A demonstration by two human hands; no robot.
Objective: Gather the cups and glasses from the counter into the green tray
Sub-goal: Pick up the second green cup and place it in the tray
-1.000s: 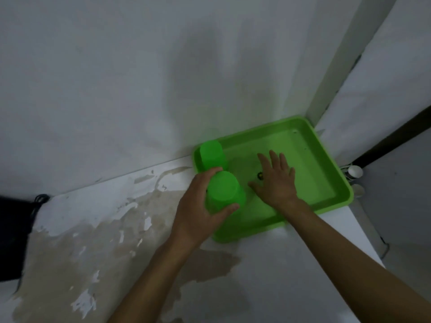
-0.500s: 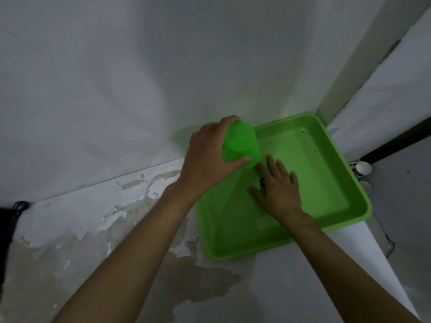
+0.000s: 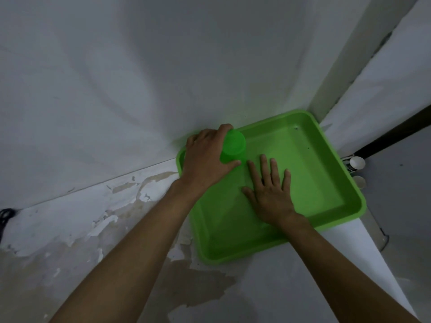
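Left hand (image 3: 207, 159) clamps the upside-down green plastic cup (image 3: 233, 148) in the green plastic tray (image 3: 335, 183), right hand (image 3: 271, 194) lies flat and spread; next, I judge, release it.

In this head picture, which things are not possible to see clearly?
- Head view: the left hand covers the near-left side of the upside-down green plastic cup; a second cup under it cannot be told.
- The flat right hand hides part of the floor of the green plastic tray.
- Two small white round objects beyond the tray's right rim: too small to identify.
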